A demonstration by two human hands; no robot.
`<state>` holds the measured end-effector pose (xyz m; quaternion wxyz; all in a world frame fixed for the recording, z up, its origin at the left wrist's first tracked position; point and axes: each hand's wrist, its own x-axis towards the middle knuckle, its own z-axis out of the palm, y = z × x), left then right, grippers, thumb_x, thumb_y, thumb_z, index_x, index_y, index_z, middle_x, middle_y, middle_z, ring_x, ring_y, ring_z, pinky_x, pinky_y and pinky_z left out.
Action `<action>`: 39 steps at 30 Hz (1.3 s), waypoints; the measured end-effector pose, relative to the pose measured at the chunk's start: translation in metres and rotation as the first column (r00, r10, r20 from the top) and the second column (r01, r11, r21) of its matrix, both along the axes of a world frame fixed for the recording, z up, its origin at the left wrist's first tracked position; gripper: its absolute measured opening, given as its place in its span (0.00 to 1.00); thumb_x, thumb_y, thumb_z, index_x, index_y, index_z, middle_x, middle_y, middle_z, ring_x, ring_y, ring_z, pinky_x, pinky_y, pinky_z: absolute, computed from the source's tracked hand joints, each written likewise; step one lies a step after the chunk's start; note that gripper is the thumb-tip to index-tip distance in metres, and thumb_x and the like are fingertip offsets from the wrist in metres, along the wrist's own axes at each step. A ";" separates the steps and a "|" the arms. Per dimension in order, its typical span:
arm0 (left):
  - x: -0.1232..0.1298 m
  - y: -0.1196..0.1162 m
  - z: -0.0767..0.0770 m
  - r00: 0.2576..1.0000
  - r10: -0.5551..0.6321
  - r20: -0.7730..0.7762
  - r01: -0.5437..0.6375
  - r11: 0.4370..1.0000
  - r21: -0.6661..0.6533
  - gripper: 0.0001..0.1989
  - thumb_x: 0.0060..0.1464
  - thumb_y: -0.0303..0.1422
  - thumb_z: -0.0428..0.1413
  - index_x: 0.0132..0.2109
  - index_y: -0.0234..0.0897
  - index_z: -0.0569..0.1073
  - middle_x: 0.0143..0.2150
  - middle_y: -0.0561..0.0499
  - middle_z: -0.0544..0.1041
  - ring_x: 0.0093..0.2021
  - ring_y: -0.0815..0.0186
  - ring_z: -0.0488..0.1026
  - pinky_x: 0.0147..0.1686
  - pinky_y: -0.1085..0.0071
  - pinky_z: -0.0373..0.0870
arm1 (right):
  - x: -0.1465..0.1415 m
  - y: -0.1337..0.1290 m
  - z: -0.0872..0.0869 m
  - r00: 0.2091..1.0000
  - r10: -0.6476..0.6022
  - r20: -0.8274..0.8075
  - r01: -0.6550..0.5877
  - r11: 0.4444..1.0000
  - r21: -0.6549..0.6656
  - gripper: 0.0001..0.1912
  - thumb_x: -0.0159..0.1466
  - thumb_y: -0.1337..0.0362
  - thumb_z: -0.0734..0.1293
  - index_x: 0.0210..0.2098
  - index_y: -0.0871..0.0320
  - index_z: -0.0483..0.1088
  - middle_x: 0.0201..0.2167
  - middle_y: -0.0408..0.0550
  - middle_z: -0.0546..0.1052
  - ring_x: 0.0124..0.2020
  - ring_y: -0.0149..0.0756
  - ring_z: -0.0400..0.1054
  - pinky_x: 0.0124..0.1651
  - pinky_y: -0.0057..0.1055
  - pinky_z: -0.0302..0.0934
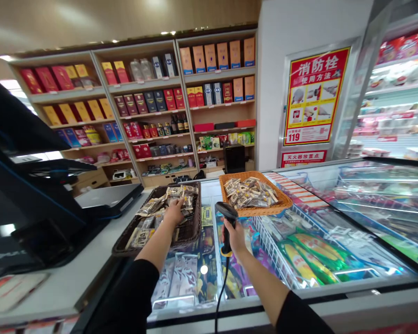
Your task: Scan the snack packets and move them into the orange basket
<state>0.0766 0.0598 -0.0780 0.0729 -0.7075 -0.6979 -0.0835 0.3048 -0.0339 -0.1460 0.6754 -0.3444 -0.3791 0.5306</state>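
Barcode scanner (226, 214) is gripped by R hand (234, 236); snack pkts (176, 195) are touched by L hand (174, 212), grip unclear, in dark wicker basket (195, 222); glass-top freezer (369, 208) is alongside.

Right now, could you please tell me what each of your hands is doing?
Left hand in dark woven basket, on wrapped snacks. Right hand gripping black corded barcode scanner.

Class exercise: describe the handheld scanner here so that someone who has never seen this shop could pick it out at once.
Start at the long glass-topped chest freezer. Just beside the wicker tray of packets, the right hand grips a black barcode scanner. Unlike anything near it, it trails a black cord downward and has a yellow band at its handle's base.
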 end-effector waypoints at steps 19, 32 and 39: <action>0.028 -0.001 -0.001 0.136 -0.266 0.954 0.038 0.964 0.263 0.14 0.47 0.43 0.57 0.29 0.36 0.68 0.22 0.56 0.70 0.26 0.69 0.69 0.29 0.74 0.68 | 0.019 -0.017 0.009 0.854 -0.088 0.513 -0.038 0.972 0.230 0.17 0.62 0.50 0.62 0.26 0.56 0.64 0.10 0.38 0.64 0.12 0.31 0.59 0.19 0.28 0.55; 0.048 -0.009 -0.004 -0.111 -0.159 0.981 0.285 0.940 0.185 0.16 0.41 0.32 0.63 0.37 0.36 0.67 0.29 0.53 0.79 0.31 0.67 0.77 0.35 0.71 0.73 | 0.018 -0.017 0.010 0.669 -0.213 0.712 -0.007 0.956 0.292 0.14 0.60 0.54 0.62 0.30 0.60 0.70 0.13 0.43 0.68 0.17 0.37 0.66 0.22 0.28 0.55; 0.049 -0.009 -0.004 -0.086 -0.147 0.985 0.275 0.947 0.165 0.15 0.42 0.33 0.62 0.37 0.36 0.66 0.31 0.53 0.79 0.33 0.67 0.77 0.39 0.68 0.74 | 0.018 -0.018 0.012 0.769 -0.169 0.616 0.015 0.969 0.248 0.13 0.56 0.54 0.67 0.24 0.58 0.71 0.12 0.44 0.68 0.18 0.38 0.66 0.21 0.28 0.53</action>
